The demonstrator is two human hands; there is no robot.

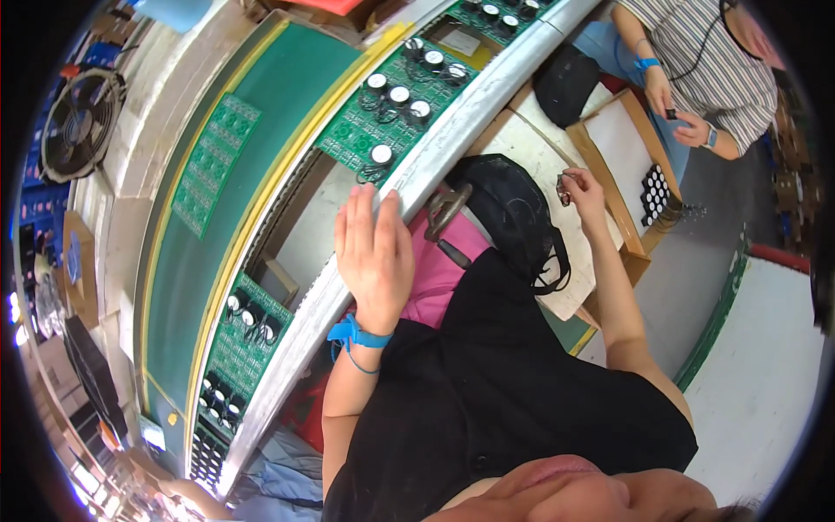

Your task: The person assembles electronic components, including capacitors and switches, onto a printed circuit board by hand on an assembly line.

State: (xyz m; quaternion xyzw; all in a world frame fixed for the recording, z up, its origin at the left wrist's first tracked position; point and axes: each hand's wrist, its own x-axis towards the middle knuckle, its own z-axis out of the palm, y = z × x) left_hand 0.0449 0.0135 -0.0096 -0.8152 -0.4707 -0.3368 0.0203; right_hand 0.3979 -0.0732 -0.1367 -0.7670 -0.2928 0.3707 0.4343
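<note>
My left hand [374, 257] lies flat with its fingers stretched out over the metal rail [335, 291] of the line. Its fingertips reach the near corner of a green circuit board [348, 135], which carries several black round parts with white tops and coiled black leads. A blue wrist strap [358, 333] circles that wrist. Off to the right, above a pale worktop [565, 261], my right hand [584, 193] pinches a small dark part [564, 190] with what look like thin leads; its exact kind is too small to tell.
More populated boards [248, 335] sit along the rail. A bare board [217, 161] lies on the green belt [291, 74]. Right of my lap are a black bag [500, 200] and a cardboard box [635, 139] with white-topped parts [654, 196]. A co-worker in a striped shirt [704, 61] handles a small part.
</note>
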